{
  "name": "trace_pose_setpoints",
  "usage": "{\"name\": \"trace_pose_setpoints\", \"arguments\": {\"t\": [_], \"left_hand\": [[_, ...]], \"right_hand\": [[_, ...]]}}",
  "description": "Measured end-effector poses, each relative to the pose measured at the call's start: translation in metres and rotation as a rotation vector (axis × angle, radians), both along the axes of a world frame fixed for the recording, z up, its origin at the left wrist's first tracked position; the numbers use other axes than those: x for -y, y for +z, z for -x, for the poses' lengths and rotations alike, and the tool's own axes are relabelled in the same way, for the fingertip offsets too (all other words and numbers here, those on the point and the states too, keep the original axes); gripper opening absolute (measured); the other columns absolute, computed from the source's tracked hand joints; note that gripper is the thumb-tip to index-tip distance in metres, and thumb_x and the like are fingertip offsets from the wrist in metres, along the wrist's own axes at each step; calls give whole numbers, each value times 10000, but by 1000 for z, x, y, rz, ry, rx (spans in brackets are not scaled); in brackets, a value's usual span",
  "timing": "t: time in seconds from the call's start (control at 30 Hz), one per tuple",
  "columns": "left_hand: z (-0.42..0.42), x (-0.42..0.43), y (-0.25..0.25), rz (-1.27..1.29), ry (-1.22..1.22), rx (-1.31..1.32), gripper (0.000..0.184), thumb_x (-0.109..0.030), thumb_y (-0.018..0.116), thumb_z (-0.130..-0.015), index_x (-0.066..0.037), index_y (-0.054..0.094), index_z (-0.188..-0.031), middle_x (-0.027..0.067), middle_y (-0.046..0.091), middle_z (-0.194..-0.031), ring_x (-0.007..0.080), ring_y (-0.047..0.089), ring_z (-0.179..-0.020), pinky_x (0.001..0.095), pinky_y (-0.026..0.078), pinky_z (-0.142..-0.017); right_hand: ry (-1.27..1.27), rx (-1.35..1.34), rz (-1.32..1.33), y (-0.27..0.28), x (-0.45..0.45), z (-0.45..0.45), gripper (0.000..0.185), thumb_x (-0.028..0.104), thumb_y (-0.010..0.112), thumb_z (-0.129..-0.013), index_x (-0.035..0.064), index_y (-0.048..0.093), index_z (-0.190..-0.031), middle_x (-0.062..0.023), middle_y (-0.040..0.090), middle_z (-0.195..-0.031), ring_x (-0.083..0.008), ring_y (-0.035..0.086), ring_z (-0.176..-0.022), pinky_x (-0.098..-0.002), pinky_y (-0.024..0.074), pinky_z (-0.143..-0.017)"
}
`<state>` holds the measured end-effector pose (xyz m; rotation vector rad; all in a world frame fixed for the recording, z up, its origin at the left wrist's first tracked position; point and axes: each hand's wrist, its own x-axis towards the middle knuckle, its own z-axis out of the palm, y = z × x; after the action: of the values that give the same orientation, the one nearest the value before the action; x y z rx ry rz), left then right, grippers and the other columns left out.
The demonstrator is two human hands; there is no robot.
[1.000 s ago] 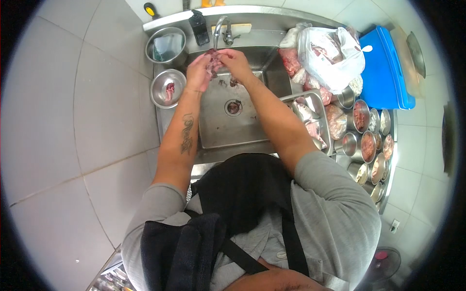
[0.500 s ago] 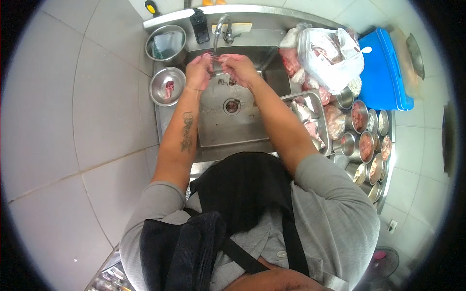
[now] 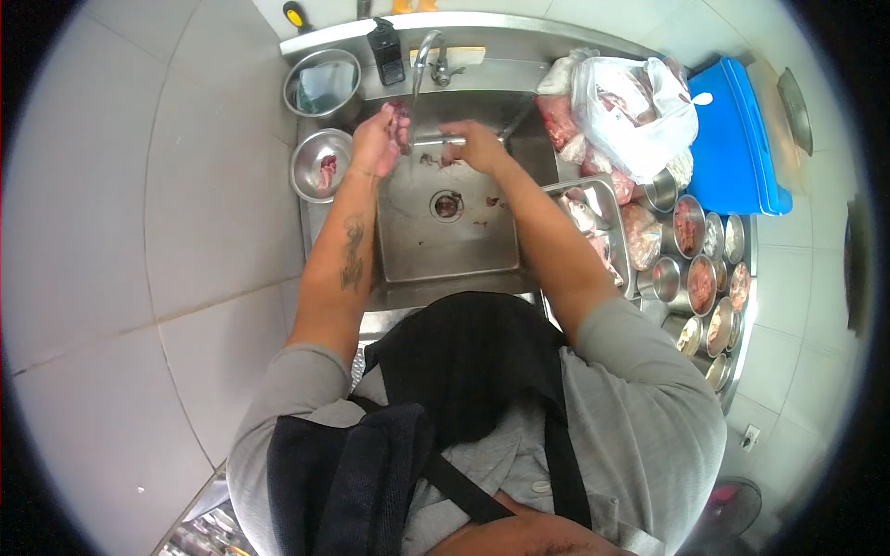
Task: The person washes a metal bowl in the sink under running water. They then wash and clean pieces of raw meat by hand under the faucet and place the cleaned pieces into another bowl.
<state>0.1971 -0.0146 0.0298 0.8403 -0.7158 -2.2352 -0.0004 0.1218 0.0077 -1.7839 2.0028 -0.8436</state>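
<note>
L hand (image 3: 374,146) w/ meat (image 3: 400,119) nr tap (image 3: 420,67), R hand (image 3: 477,148) apart over sink (image 3: 447,252).

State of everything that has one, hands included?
Left hand: closed around dark red meat
Right hand: blurred, grip unclear
Faucet: apparently running
Sink: not filled, dark scraps on floor
Small steel bowl: holding reddish meat piece
Black bottle: upright
White plastic bag: open, meat visible
</note>
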Motion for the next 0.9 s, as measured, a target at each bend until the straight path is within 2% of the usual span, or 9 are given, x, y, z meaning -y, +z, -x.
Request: {"name": "trace_pose_setpoints", "arguments": {"t": [0.07, 0.17, 0.27, 0.37, 0.53, 0.67, 0.77, 0.83, 0.9], "left_hand": [[6, -3, 9, 9, -37, 29, 222, -234, 537, -1041, -37, 617, -1106, 64, 636, -880, 148, 561, -684, 283, 459, -587], [9, -18, 12, 117, -59, 89, 252, -251, 510, -1045, -33, 633, -1063, 68, 646, -860, 149, 563, -668, 287, 453, -587], [14, -23, 16, 220, -76, 119, 269, -249, 507, -1037, -25, 655, -1023, 63, 653, -827, 146, 568, -640, 282, 444, -564], [13, -31, 26, 230, -26, 200, 288, -251, 522, -1015, -21, 684, -956, 61, 663, -788, 138, 575, -616, 276, 433, -538], [13, -40, 29, 595, -72, 494, 343, -254, 544, -986, -8, 681, -790, 53, 636, -716, 125, 558, -587, 299, 394, -521], [17, -41, 10, 669, -40, 571, 387, -289, 513, -1000, 2, 679, -807, 66, 632, -697, 141, 568, -571, 327, 406, -524], [23, -34, -36, 1139, 39, 737, 424, -327, 482, -1014, -1, 686, -835, 77, 633, -700, 153, 590, -598, 354, 415, -529], [27, -34, -42, 1641, 246, 898, 427, -343, 457, -1032, 3, 690, -943, 92, 641, -733, 173, 605, -628, 358, 436, -557], [28, -33, -41, 1461, 174, 874, 390, -325, 461, -1038, -8, 686, -1010, 79, 650, -760, 158, 598, -637, 331, 442, -570]], "right_hand": [[-255, 629, 2, 49, 19, -31, 300, 242, 783, -846, 57, 724, -1074, -117, 749, -1028, -166, 709, -931, -328, 544, -832], [-276, 560, 85, 86, 29, -56, 287, 224, 767, -854, 57, 728, -1084, -98, 762, -937, -177, 729, -852, -318, 545, -779], [-254, 550, 85, 79, 38, -56, 289, 226, 762, -859, 56, 732, -1091, -73, 768, -879, -165, 726, -770, -309, 547, -685], [-215, 455, 143, 63, 44, -48, 232, 188, 749, -862, 51, 734, -1048, -74, 765, -854, -141, 723, -764, -303, 548, -680], [-267, 554, 184, 53, 41, -53, 168, 107, 716, -870, 24, 726, -1016, -90, 758, -862, -136, 713, -739, -289, 551, -678], [-324, 809, 203, 33, 45, -54, 152, 65, 718, -864, -28, 712, -984, -90, 734, -828, -142, 689, -707, -277, 541, -634], [-443, 803, 117, 27, 51, -56, 154, 50, 733, -849, -39, 711, -972, -84, 722, -820, -141, 677, -693, -272, 534, -612], [-459, 831, 102, 21, 56, -58, 150, 40, 732, -845, -43, 711, -968, -86, 721, -822, -139, 675, -693, -274, 539, -614], [-473, 858, 85, 23, 58, -55, 146, 30, 731, -841, -46, 711, -964, -88, 720, -825, -136, 674, -693, -276, 543, -615]]}}
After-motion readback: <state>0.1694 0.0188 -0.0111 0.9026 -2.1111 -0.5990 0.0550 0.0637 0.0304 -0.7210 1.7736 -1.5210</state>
